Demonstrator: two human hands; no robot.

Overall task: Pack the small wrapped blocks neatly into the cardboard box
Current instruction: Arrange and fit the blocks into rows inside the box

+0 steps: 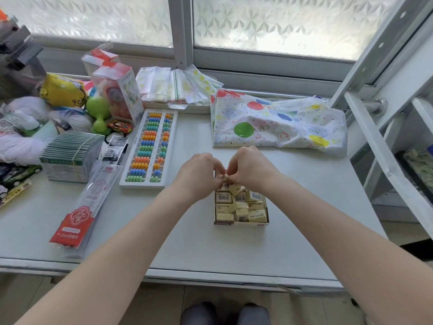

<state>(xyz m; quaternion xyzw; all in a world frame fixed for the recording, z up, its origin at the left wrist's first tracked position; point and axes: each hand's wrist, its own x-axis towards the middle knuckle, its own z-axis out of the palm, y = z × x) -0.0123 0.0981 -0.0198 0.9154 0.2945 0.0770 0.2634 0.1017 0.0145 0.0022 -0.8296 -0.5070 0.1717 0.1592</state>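
A small open cardboard box sits on the white table, right of centre. Several small cream wrapped blocks with barcode labels fill it, some lying flat, some tilted. Both hands meet over the box's far end. My left hand and my right hand have their fingers curled down together onto one block at the back row, pinching it between the fingertips. The far wall of the box is hidden behind the hands.
A colourful abacus lies left of the hands. A red-labelled ruler pack and a bundle of green-edged boxes lie further left among toys. Balloon-print bags lie behind. A metal window frame stands at the right.
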